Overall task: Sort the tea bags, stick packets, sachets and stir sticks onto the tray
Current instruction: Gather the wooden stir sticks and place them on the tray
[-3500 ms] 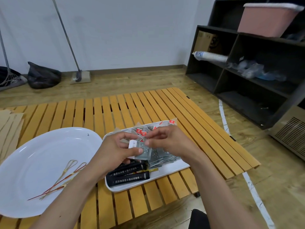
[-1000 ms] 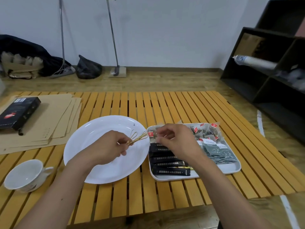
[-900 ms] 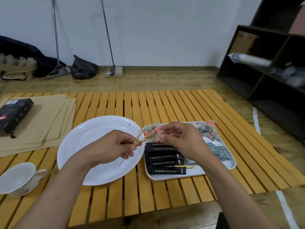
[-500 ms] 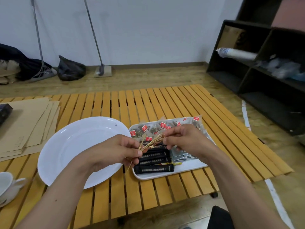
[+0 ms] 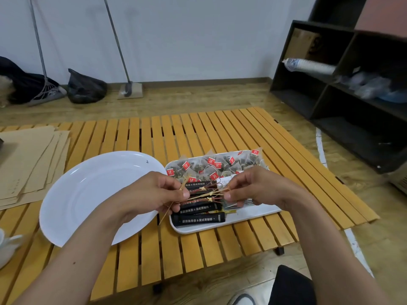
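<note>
Pinching thin knotted stir sticks, both grips closed on them, left hand, right hand

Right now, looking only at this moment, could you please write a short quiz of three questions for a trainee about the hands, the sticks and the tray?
1. True or false: the white plate holds the stir sticks.
2. Which items fill the far part of the tray? A) tea bags B) black stick packets C) cups
3. What do the left hand and right hand do together?

Key
1. False: both hands hold them above the tray.
2. A; the black stick packets lie at the near left.
3. Each pinches one end of the stir sticks bundle with its fingers.
</note>
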`<state>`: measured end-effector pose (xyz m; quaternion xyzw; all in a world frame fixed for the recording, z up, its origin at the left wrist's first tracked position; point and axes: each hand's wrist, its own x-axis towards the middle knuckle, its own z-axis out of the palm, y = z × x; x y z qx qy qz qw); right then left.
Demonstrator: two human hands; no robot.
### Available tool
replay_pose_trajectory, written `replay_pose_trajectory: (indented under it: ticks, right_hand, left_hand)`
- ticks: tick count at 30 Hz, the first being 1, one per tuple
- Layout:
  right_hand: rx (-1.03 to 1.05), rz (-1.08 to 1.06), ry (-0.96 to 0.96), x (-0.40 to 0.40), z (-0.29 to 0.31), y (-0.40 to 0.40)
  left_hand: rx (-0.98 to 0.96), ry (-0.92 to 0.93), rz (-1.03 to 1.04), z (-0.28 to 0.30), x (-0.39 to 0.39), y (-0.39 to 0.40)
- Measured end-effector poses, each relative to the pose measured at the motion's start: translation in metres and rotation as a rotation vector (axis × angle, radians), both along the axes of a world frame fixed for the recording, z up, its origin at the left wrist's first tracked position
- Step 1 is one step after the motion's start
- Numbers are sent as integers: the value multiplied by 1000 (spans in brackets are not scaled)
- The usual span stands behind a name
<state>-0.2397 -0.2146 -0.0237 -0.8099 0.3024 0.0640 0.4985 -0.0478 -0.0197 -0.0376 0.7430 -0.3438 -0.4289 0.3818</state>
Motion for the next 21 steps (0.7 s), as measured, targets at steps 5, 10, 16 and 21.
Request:
replay_pose_trajectory:
  ticks: [5, 10, 16, 21]
  right_hand:
    - [-108, 38, 140, -9, -1, -7]
    - [-225, 36, 195, 0, -8, -3]
    - [-227, 56, 262, 2, -7, 4]
    - [-211, 54, 269, 1, -5, 7]
  left_hand:
    - [4, -24, 81, -1, 4, 1]
    - [2, -31, 116, -1, 5, -1]
    - [4, -38, 116, -2, 3, -4]
    - [9, -29, 96, -2, -1, -5]
